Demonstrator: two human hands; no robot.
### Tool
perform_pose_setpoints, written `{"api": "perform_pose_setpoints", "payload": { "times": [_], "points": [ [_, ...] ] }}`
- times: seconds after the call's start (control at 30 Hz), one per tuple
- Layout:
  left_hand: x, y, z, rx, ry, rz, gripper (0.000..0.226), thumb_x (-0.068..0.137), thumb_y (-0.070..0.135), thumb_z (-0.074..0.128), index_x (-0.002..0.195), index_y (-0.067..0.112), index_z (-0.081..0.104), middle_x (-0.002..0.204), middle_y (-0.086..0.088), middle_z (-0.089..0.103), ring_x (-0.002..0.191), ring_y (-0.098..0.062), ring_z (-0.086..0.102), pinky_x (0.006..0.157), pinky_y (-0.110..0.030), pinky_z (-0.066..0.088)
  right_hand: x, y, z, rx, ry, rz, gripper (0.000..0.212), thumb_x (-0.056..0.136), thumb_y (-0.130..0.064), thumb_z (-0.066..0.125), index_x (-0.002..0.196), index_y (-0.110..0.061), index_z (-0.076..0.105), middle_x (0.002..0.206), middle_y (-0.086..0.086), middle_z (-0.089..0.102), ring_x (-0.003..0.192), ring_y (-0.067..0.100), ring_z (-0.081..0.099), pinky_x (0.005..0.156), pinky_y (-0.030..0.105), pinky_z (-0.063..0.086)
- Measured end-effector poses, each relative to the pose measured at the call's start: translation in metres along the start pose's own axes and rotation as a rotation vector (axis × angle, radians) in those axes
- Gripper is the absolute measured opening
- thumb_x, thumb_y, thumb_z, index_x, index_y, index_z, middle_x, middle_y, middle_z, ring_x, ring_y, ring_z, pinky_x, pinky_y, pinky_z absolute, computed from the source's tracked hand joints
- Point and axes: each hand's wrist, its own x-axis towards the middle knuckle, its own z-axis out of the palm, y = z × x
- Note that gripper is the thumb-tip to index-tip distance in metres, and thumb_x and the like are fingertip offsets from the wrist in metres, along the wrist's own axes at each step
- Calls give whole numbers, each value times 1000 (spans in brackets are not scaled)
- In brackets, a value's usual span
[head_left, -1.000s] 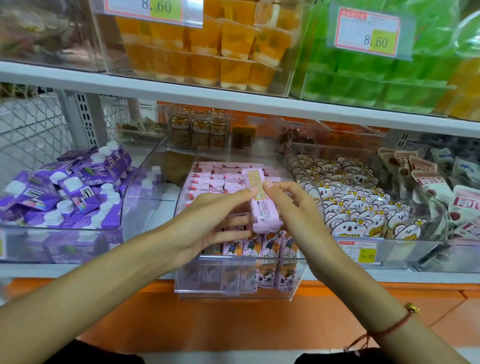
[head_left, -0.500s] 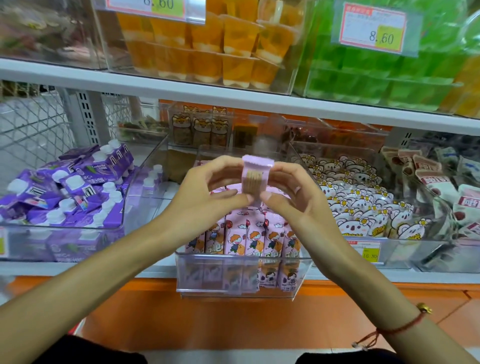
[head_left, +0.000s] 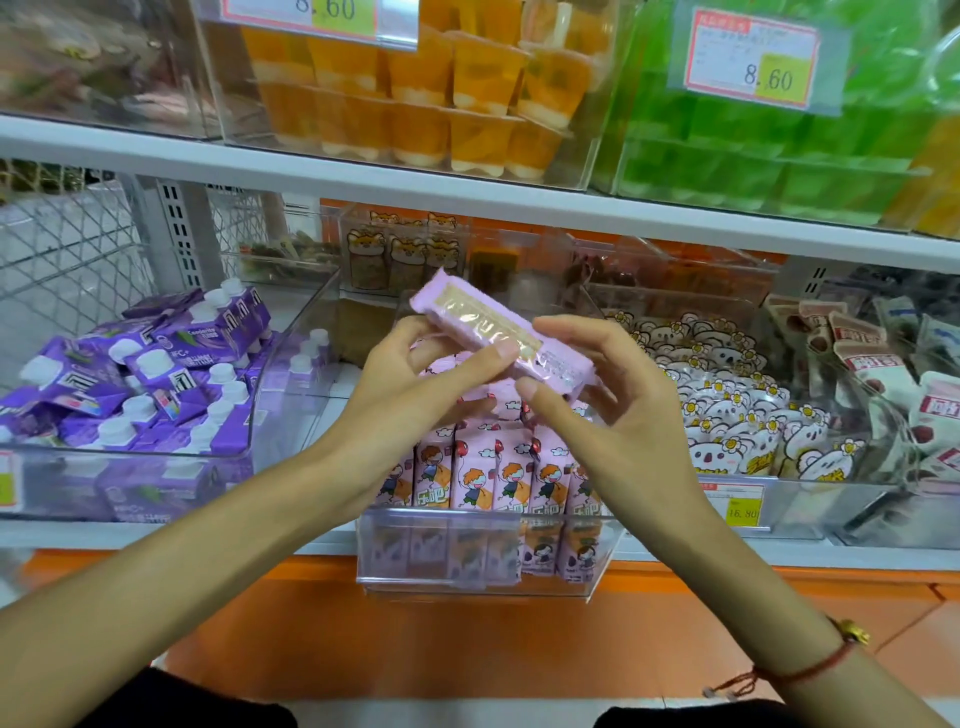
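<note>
Pink packet (head_left: 500, 339) swung sideways over the shelf bin (head_left: 605, 564), left hand (head_left: 415, 387) and right hand (head_left: 615, 408) pinching it.

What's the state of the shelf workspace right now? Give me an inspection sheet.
Surface: white shelf carrying clear bins.
Job's things: pink snack pack held tilted above the clear bin of matching upright packs.
Clutter: purple cartons at left, koala packs at right, orange jelly cups and green packs above.
Hands: left hand and right hand both pinch the pack.
Cables: nothing seen.
Surroundings: wire mesh panel at left; price tag reads 8.60.
</note>
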Motion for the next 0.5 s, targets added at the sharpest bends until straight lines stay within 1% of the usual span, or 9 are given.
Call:
{"api": "perform_pose_setpoints", "payload": {
  "times": [0.07,0.1,0.13,0.2,0.23,0.3,0.4,0.43,0.5],
  "points": [
    [1,-1,-3,60,65,43,79,64,36,76,135,29,41,131,11,58,117,-9,59,93,-30,52,2,-1,-3,51,45,10,34,85,-9,70,113,-24,59,110,-3,65,101,8,63,82,17,51],
    [1,1,-4,105,76,86,80,64,36,76,135,35,40,135,15,53,122,-4,54,96,-29,50,3,-2,-6,98,78,31,35,84,-10,70,114,-23,57,110,0,65,99,7,64,80,16,50],
    [1,2,-4,146,59,137,77,66,35,76,135,36,41,136,17,51,122,1,51,95,-24,49,4,-2,-8,159,122,68,38,83,-12,71,115,-22,55,110,3,66,97,7,66,79,16,51],
    [-1,2,-3,206,-19,215,65,70,25,77,130,29,51,128,18,58,117,6,54,89,-14,49,7,0,-13,278,228,170,45,80,-20,71,120,-19,51,105,4,70,94,10,68,76,17,52],
    [-2,2,-1,241,-52,237,57,73,19,77,125,28,55,122,19,61,113,5,57,85,-14,50,8,1,-15,328,278,221,47,80,-22,71,122,-17,49,99,1,72,90,10,69,73,17,52],
    [-3,-1,3,313,-78,287,46,77,11,76,116,31,61,113,23,64,103,2,63,78,-15,52,11,3,-17,405,341,284,47,82,-23,69,123,-11,50,87,-2,73,80,9,69,67,15,52],
    [-4,-4,6,385,-25,377,39,80,10,75,106,36,64,103,28,65,88,5,64,67,-10,49,12,6,-18,415,332,314,46,82,-28,67,121,-7,53,86,-1,72,75,7,67,66,16,52],
    [-3,-4,5,388,-1,395,37,79,12,75,104,37,65,102,27,66,86,5,64,66,-9,48,12,8,-19,399,320,326,45,82,-31,65,119,-8,54,88,-1,72,77,7,66,67,17,53],
    [-1,-4,2,387,62,416,32,78,20,76,102,38,65,101,21,69,85,3,66,64,-8,48,13,12,-22,326,308,344,35,86,-32,62,114,-11,58,93,0,69,83,8,64,69,15,52]
  ]
}}
